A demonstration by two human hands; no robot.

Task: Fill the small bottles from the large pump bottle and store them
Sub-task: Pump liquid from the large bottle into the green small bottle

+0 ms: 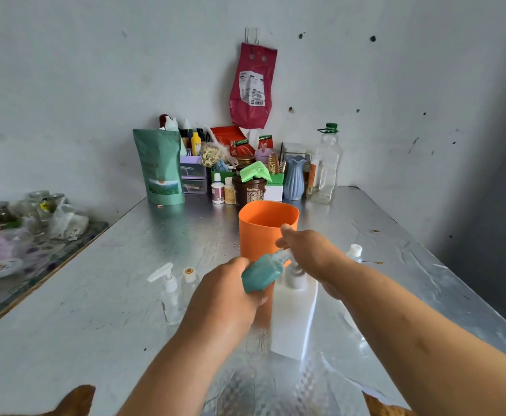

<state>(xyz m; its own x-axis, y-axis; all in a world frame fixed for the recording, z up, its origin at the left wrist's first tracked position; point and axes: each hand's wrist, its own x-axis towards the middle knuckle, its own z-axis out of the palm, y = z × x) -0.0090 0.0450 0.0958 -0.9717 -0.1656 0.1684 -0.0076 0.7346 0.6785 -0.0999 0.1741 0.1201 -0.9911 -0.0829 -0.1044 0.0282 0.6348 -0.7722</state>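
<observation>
This looks like a corner of a modest home rather than a workplace. A worktop covered in shiny silver foil stands against a plain whitish wall dotted with dark marks. Household odds and ends crowd the back: a green stand-up tea pouch, a small purple plastic drawer organiser, a blue ribbed vase, a wooden hairbrush and a clear plastic bottle with a green cap. A dark red plastic bag hangs from a wall hook. Glass jars sit on a side table with a patterned cover.
</observation>
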